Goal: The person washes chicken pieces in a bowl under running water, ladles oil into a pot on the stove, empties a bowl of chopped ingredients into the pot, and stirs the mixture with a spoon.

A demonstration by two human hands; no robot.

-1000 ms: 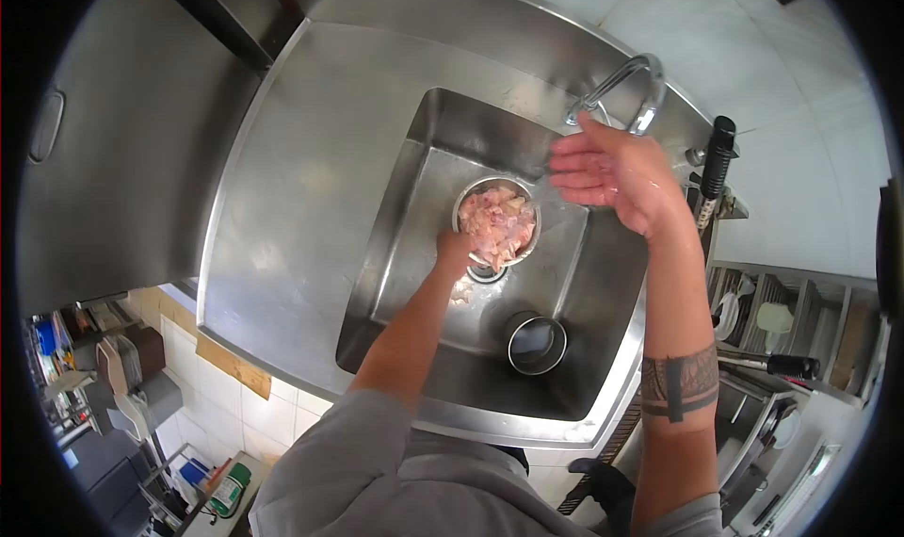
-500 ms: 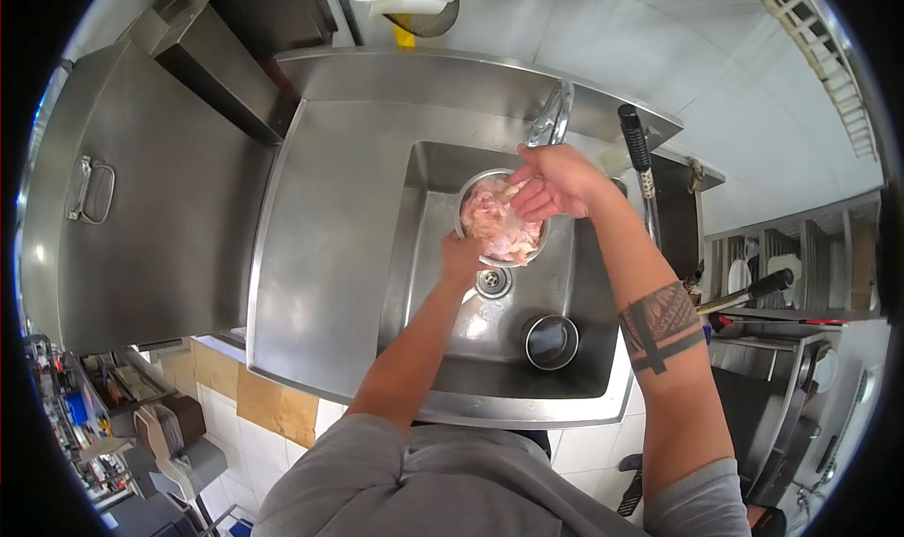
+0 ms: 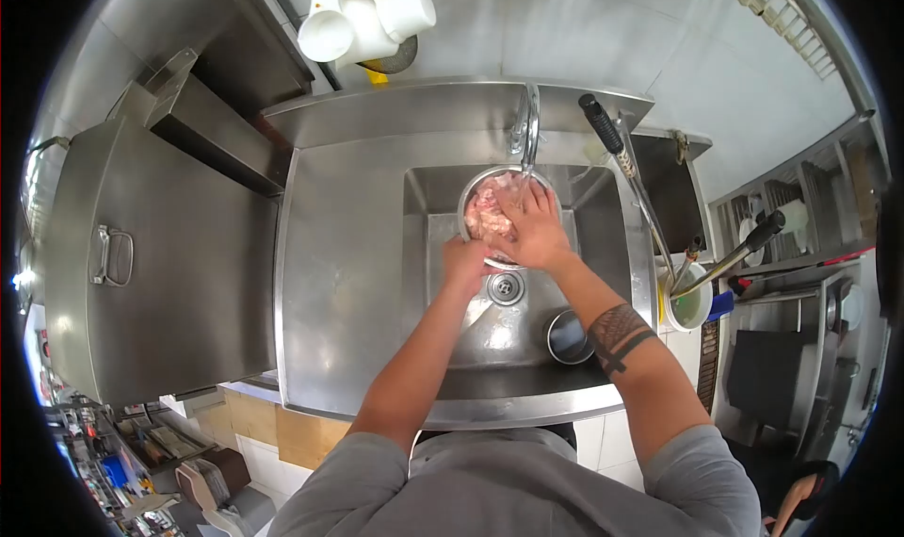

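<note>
A round metal bowl point(image 3: 463, 198) full of pale pink raw meat pieces point(image 3: 489, 215) is in the steel sink point(image 3: 443, 349), under the faucet point(image 3: 531, 127). My left hand point(image 3: 464, 260) grips the bowl's near left rim, its fingers partly hidden. Spread flat over the right part of the meat is my right hand point(image 3: 533, 224), palm down with fingers apart. Water seems to run from the spout near its fingertips. The drain point(image 3: 506, 288) shows just below the bowl, and a dark round metal container point(image 3: 569, 337) sits at the sink's lower right, beneath my right forearm.
White scoops point(image 3: 363, 28) hang at the upper left. Long black-handled tools point(image 3: 621, 151) lean right of the sink, beside a white bucket point(image 3: 692, 301). A steel cabinet point(image 3: 188, 273) stands at the left, and racks point(image 3: 800, 198) line the right side.
My right hand has moved from beside the faucet down onto the meat, its fingers spreading. My left hand stays at the bowl's rim. The view has shifted, bringing the scoops and bucket into sight.
</note>
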